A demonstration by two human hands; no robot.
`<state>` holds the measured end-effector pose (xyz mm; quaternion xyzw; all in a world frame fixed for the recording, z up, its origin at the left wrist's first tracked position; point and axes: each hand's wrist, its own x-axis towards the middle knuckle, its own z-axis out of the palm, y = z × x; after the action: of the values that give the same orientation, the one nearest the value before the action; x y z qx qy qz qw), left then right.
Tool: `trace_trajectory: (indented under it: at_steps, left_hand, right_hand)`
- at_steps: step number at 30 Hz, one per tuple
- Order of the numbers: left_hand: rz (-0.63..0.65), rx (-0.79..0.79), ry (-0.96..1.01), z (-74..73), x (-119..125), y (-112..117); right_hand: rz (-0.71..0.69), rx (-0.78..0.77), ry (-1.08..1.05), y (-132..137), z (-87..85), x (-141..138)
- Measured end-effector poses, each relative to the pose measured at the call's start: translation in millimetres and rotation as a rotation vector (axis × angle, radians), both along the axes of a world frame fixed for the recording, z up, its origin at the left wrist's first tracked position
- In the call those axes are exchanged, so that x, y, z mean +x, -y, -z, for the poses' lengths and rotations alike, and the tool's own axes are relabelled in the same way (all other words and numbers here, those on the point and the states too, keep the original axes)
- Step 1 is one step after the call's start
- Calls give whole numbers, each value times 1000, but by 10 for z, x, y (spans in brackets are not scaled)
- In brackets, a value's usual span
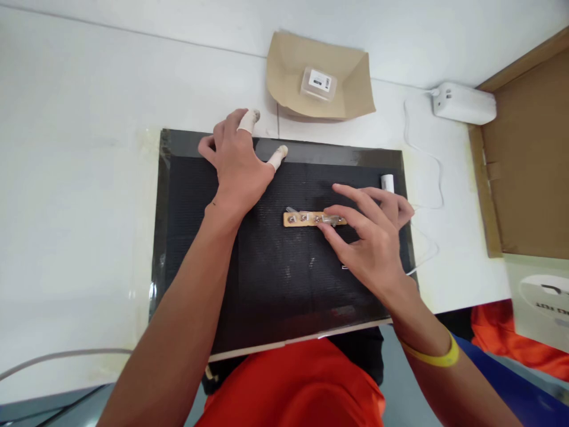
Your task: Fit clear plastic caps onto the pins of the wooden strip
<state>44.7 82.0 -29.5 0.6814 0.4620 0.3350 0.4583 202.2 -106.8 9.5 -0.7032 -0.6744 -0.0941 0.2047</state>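
Note:
On the black ribbed mat (275, 279) lies a narrow wooden strip (310, 220) with a row of small metal parts and clear pieces on it. My right hand (376, 240) reaches over its right end. Thumb and index finger close on a small clear plastic piece (329, 220) at the strip; my fingers partly cover it. Toward the mat's far edge, my left hand (240, 163) is spread with nothing in it. White covers wrap its thumb (276, 159) and index finger (247, 123).
Beyond the mat stands a brown card tray (355, 83) holding a clear labelled box (320, 84). A white power adapter (464, 104) with a thin cable sits at the right. A white cylinder (387, 182) rests beside my right hand. Cardboard (528, 160) borders the right side.

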Motion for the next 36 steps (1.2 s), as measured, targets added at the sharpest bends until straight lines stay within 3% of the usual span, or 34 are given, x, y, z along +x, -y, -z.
trace_trajectory:
  at_steps: [11,20,29,36]
  left_hand:
    - [200,-157,326,210,-34,-88]
    - [149,-122,362,262,-49,-104]
    - [232,-168,399,273,-61,-106]
    - [200,-154,332,229,-57,-96]
  right_hand:
    - [18,13,-89,-38,-45,-85]
    - [173,70,-97,-83,26,-204]
    - [148,33,-82,-49,0,-185]
    - [114,25,-150,-43,-14,-218]
